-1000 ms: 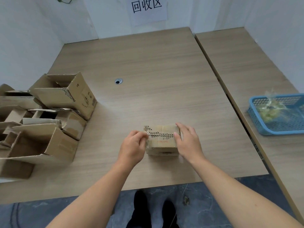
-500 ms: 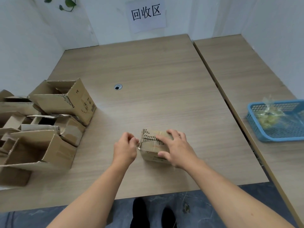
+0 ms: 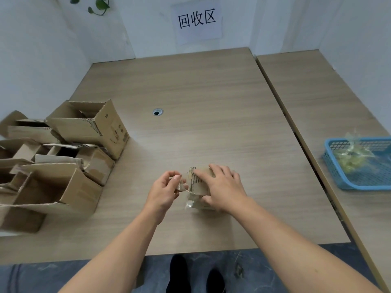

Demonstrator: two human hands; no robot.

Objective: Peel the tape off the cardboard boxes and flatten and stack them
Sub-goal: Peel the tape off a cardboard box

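— Two hands, close in?
— Left hand [image 3: 167, 190] pinches a clear tape strip [image 3: 182, 187], now pulled farther off the small brown cardboard box [image 3: 197, 183]. Right hand [image 3: 225, 187] grips that box on the light wooden table [image 3: 211, 123].
— Containers?
— At right, a blue plastic basket [image 3: 359, 186] holds crumpled tape wads [image 3: 349, 159]. Left, open brown cartons [image 3: 80, 187], apparently empty.

The left hand [image 3: 166, 192] and right hand [image 3: 225, 187] are bare, like both forearms [image 3: 118, 248]; black shoes [image 3: 178, 271] show at bottom centre

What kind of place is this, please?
Probably an office recycling corner: a wall sign reads 回收区 (recycling area), opened cardboard boxes crowd the desk, and a blue basket holds crumpled clear plastic.
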